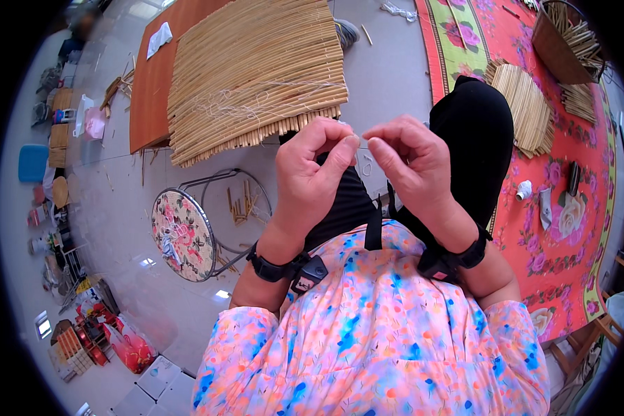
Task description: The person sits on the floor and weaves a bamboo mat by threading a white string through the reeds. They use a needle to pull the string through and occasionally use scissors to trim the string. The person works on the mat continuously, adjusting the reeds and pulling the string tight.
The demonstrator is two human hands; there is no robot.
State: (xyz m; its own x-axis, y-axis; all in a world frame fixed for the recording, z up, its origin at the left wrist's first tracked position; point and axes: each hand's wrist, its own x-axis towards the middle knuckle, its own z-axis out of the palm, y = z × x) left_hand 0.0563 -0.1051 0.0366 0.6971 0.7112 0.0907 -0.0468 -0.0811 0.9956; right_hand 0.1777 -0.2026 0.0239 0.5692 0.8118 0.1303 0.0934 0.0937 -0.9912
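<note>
My left hand (310, 173) and my right hand (417, 165) are raised over my lap with their fingertips close together. Each one is closed in a pinch of thumb and forefinger. Whatever lies between the fingers is too fine to make out. Just beyond them is a mat of straw-coloured sticks (256, 62), laid side by side and bound in rows. Loose white thread (229, 107) lies tangled on the mat's near part.
The mat rests on a brown wooden board (151, 90). A round flowered stool (182, 236) stands left of my legs. On the right, a red floral cloth (534, 256) bears a rounded stick mat (521, 100), a white thread spool (524, 190) and a box of sticks (561, 45).
</note>
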